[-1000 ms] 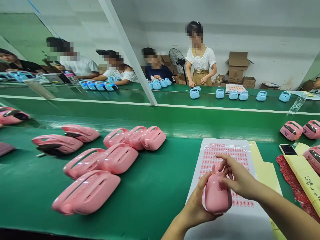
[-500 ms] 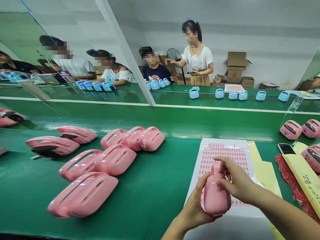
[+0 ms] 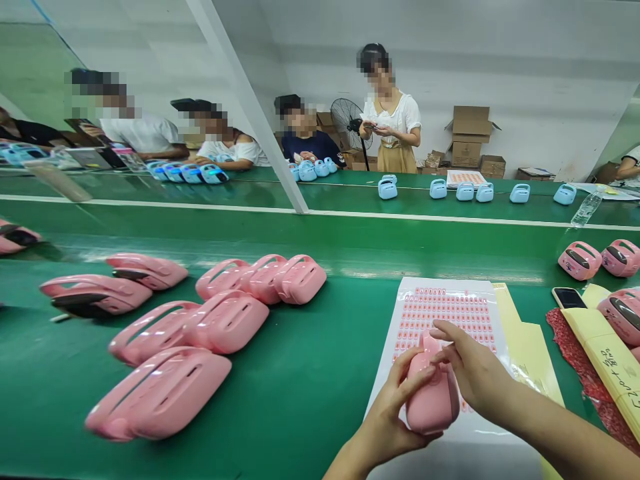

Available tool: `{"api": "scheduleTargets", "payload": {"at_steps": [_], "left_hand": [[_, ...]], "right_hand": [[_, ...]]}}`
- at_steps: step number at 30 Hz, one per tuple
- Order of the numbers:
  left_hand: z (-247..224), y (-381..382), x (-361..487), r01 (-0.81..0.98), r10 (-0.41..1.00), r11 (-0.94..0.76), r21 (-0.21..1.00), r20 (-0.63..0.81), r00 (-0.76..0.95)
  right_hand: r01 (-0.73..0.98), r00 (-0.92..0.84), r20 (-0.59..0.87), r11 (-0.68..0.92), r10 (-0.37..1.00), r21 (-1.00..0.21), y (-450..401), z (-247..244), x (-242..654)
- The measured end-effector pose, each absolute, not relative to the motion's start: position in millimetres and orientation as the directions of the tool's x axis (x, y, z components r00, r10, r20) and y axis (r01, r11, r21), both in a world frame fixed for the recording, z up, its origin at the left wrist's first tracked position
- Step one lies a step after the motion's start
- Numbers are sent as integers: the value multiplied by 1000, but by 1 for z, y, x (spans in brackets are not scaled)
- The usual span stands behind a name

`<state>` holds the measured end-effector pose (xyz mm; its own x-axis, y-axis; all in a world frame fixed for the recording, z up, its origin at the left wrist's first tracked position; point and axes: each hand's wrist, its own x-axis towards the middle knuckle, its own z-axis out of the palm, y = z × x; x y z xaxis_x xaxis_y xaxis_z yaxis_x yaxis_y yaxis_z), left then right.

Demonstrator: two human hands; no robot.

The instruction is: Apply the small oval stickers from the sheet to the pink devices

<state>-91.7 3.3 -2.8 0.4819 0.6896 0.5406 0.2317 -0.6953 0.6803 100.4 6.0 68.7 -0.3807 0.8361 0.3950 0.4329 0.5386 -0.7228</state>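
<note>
A pink rounded case (image 3: 431, 400) with a handle is held end-up above a white sheet (image 3: 445, 453) bearing rows of small red-and-pink stickers (image 3: 450, 310). My left hand (image 3: 390, 407) wraps round its left side and underside, a finger lying across its upper part. My right hand (image 3: 473, 367) touches the handle area from the right; its fingers are bent, the index finger stretched over the top. Whether a sticker is between the right fingertips is too small to tell.
Several pink cases (image 3: 160, 393) lie left on the green table (image 3: 300, 413). On the right are yellow paper (image 3: 530, 353), a phone (image 3: 569, 298), red wrap (image 3: 575, 353) and more pink cases (image 3: 580, 260). Across a divider, people sit or stand behind blue cases (image 3: 387, 188).
My right thumb and fingers have shifted on the case, and a left finger now lies across it. The standing person's outstretched arm has come in to a phone.
</note>
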Motion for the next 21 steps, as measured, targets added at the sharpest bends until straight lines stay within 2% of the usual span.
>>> {"api": "scheduleTargets", "payload": {"at_steps": [9,14,17,21], "left_hand": [[3,2,-92,282,653,-747,602,584,482],[4,1,-94,299,658,-747,593,597,460],[2,0,-94,279,660,-743,608,597,457],[-19,2,-93,229,687,-707,669,572,449]], "right_hand": [[432,-471,221,441,854,-787,-7,78,106],[333,-364,327,450,872,-829,-3,65,103],[260,-298,270,350,916,-900,11,50,102],[103,-354,137,184,925,-978,34,28,101]]}}
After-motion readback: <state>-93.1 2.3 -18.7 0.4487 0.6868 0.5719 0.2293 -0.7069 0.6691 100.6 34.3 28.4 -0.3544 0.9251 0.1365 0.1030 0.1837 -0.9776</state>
